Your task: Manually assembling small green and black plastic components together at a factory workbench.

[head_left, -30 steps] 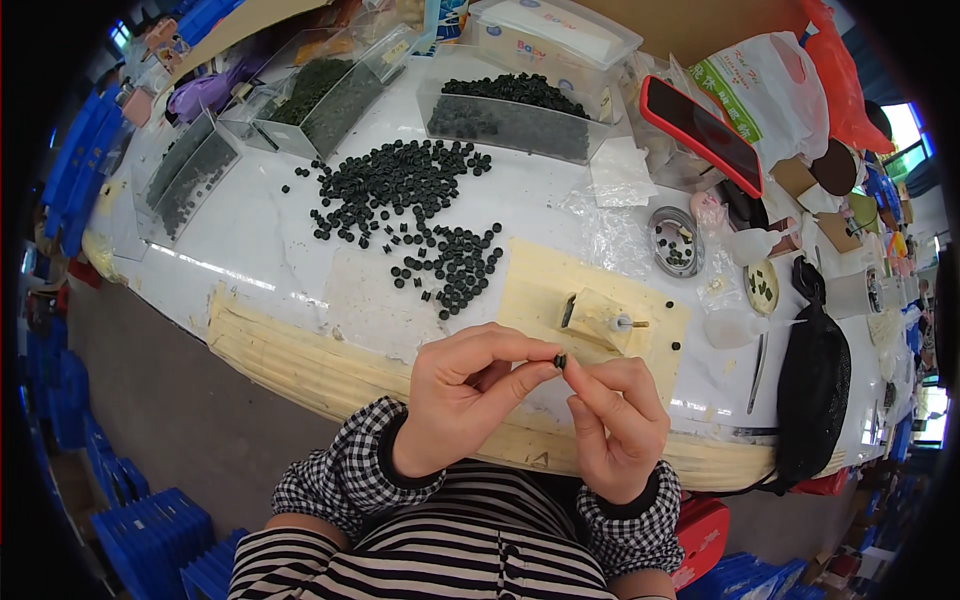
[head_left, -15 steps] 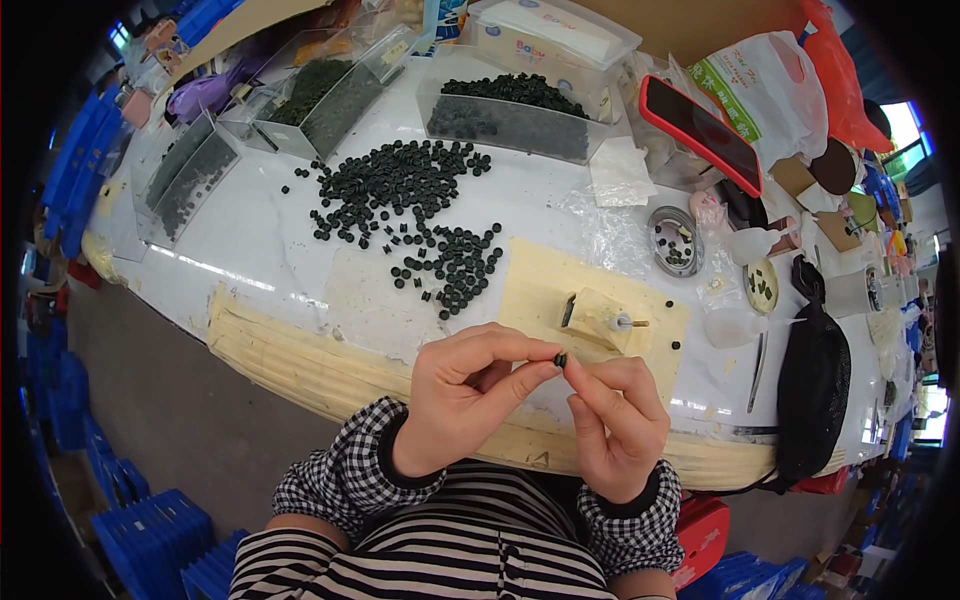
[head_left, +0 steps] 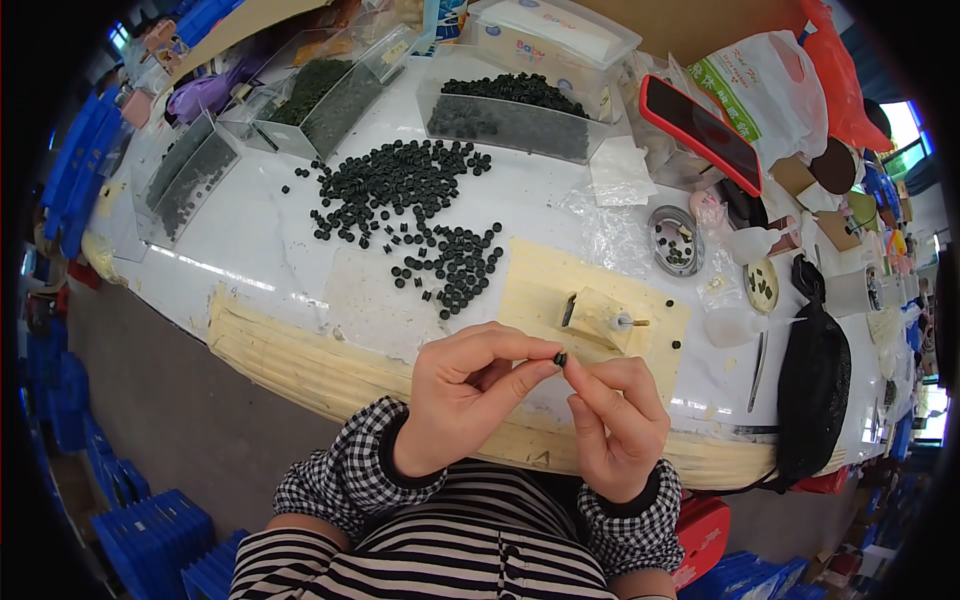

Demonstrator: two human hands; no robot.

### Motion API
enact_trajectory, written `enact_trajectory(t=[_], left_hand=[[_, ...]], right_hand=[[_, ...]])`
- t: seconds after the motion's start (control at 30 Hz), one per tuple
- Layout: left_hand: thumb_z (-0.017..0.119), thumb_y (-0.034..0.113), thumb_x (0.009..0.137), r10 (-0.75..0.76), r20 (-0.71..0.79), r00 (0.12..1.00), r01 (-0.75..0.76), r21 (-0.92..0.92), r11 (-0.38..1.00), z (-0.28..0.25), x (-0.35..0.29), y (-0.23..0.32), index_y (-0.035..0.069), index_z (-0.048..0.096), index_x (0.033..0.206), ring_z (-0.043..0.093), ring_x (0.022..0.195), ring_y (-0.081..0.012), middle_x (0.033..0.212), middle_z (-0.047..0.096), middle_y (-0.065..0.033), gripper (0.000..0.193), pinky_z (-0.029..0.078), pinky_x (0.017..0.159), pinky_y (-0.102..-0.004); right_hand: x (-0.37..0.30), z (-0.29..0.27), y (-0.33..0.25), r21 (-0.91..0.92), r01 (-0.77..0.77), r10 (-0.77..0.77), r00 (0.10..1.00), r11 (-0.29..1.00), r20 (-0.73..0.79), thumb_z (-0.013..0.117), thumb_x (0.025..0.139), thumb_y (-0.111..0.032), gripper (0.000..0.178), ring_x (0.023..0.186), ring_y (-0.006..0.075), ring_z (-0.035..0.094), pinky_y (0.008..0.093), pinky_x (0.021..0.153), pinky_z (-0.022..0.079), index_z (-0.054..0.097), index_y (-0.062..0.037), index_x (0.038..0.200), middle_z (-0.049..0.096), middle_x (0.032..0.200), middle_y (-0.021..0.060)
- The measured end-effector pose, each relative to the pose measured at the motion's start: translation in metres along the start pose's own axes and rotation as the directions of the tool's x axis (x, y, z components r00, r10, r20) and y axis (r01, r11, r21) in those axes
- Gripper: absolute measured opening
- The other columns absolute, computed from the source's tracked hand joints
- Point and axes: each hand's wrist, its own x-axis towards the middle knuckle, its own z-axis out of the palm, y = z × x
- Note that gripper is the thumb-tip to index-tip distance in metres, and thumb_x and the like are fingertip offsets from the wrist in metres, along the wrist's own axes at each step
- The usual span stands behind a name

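My left hand [head_left: 468, 395] pinches a small black round part [head_left: 560, 359] between thumb and index finger, above the table's front edge. My right hand [head_left: 618, 415] is closed beside it, its index fingertip meeting the part's right side. Whatever its fingers hold is hidden or too small to name. Just beyond the hands stands a small fixture [head_left: 603, 318] with a brass-coloured tip, on a yellow taped sheet [head_left: 535, 268]. Many similar black parts [head_left: 395, 180] lie in a loose pile farther off to the left.
Clear plastic bins [head_left: 505, 140] with black and green pieces stand at the back. A red-cased phone [head_left: 700, 135] leans at back right, near a grey tape-like ring [head_left: 676, 242]. Tweezers [head_left: 757, 372] and a black mesh bag [head_left: 814, 385] lie to the right. Yellow tape covers the front edge [head_left: 300, 360].
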Motion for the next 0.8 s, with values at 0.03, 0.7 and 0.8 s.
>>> enact_trajectory(t=[0.03,0.7,0.8], left_hand=[[0.065,-0.01,0.084,-0.001,0.003,1.0,0.001,0.002,1.0,-0.0003,-0.0003,-0.0002,-0.004,0.067,0.101,0.059,0.079,-0.0083,0.094,0.065,-0.0095,0.018,0.045,0.067,-0.0192],[0.066,-0.011,0.082,-0.003,0.007,1.0,0.003,-0.004,1.0,-0.0006,0.0007,0.0021,-0.004,0.068,0.099,0.058,0.075,-0.0076,0.089,0.066,-0.0097,0.018,0.044,0.063,-0.0184],[0.066,-0.011,0.082,0.008,0.021,1.0,-0.009,0.003,1.0,-0.0012,0.0002,0.0006,-0.005,0.068,0.099,0.058,0.074,-0.0076,0.09,0.066,-0.01,0.019,0.044,0.063,-0.0186]], right_hand=[[0.0001,0.0,-0.0001,0.0,0.001,-0.001,1.0,1.0,0.001,0.072,0.074,0.002,0.036,0.072,0.0201,0.056,0.0288,0.064,0.045,0.07,-0.0025,0.11,0.062,0.084,0.0068],[-0.0008,-0.0005,0.0,-0.025,0.023,-0.023,1.0,0.999,0.002,0.073,0.072,0.003,0.038,0.071,0.0205,0.055,0.0294,0.063,0.046,0.07,-0.0027,0.11,0.062,0.084,0.0063],[-0.0002,-0.0005,-0.0002,-0.033,0.027,-0.027,1.0,0.999,0.002,0.073,0.072,0.002,0.039,0.071,0.021,0.055,0.0297,0.063,0.046,0.07,-0.0025,0.11,0.062,0.084,0.0064]])
